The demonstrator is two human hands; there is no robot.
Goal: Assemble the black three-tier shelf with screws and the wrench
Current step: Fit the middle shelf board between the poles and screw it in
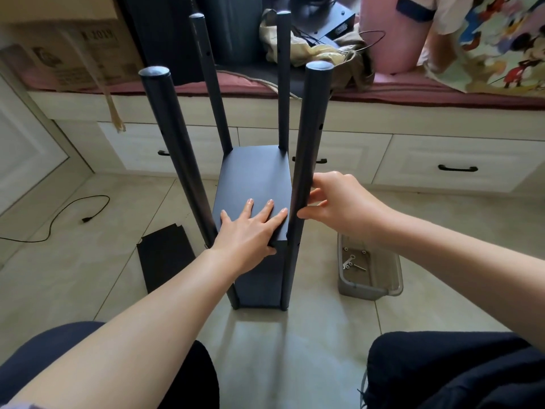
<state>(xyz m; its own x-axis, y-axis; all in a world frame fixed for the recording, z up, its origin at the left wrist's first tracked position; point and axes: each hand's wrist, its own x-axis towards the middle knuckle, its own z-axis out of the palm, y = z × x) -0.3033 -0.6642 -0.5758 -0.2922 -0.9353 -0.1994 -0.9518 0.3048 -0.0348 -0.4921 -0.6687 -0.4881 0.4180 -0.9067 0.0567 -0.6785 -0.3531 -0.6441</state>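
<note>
The black shelf frame stands upright on the floor on its four poles: front left pole [177, 143], front right pole [309, 143] and two behind. A middle shelf board [253, 175] sits between them, above a lower board [259, 286]. My left hand [250, 231] lies on top of the middle board with straight fingers, and its thumb hooks under the front edge. My right hand [339, 202] holds the front right pole at board height, thumb and fingertips against its right side. Whether a screw is under the fingers is hidden.
A clear plastic tray [383, 287] on the floor to the right holds a small wrench [349, 260] and several screws. A loose black board [165, 256] lies on the tiles at left, near a black cable [59, 214]. Drawers [457, 163] of a window seat stand behind.
</note>
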